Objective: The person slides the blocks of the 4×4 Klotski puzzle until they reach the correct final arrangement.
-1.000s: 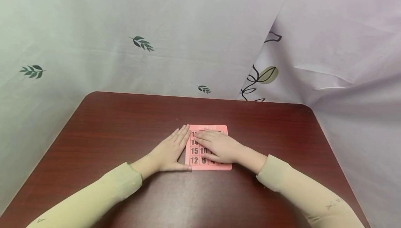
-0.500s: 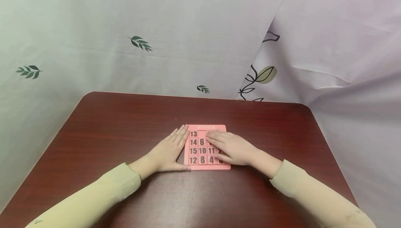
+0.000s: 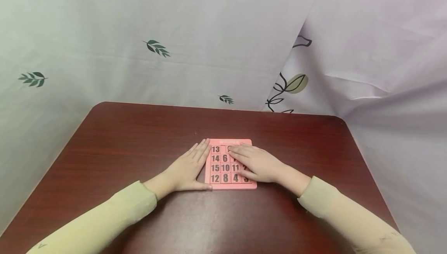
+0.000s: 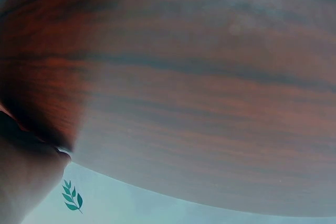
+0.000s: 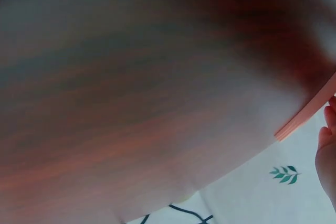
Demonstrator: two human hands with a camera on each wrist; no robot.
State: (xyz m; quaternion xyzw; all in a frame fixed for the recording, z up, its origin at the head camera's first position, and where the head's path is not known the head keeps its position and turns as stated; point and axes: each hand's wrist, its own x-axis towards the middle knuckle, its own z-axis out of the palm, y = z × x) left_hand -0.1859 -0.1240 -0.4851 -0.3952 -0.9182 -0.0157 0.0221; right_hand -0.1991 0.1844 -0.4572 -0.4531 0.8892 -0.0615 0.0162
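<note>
A pink sliding number puzzle lies flat on the table in the head view. My left hand lies along its left edge, fingers straight, with the thumb at the near left corner. Across the right-hand columns rests my right hand, its extended fingers touching the tiles and hiding several of them. Under those fingertips, a partly covered top-row tile sits beside a narrow gap, right of the 13 tile. The right wrist view catches the puzzle's edge; the left wrist view shows only part of the left hand.
The dark red wooden table has rounded far corners. Pale curtains with leaf prints hang behind its far edge and along the sides. Both forearms, in light sleeves, reach in from the near edge.
The right hand first drew back rightward, uncovering tiles and a top-row gap. Since then its fingers have moved slightly left, and a top-row tile has slid left, narrowing that gap. The left hand stays put.
</note>
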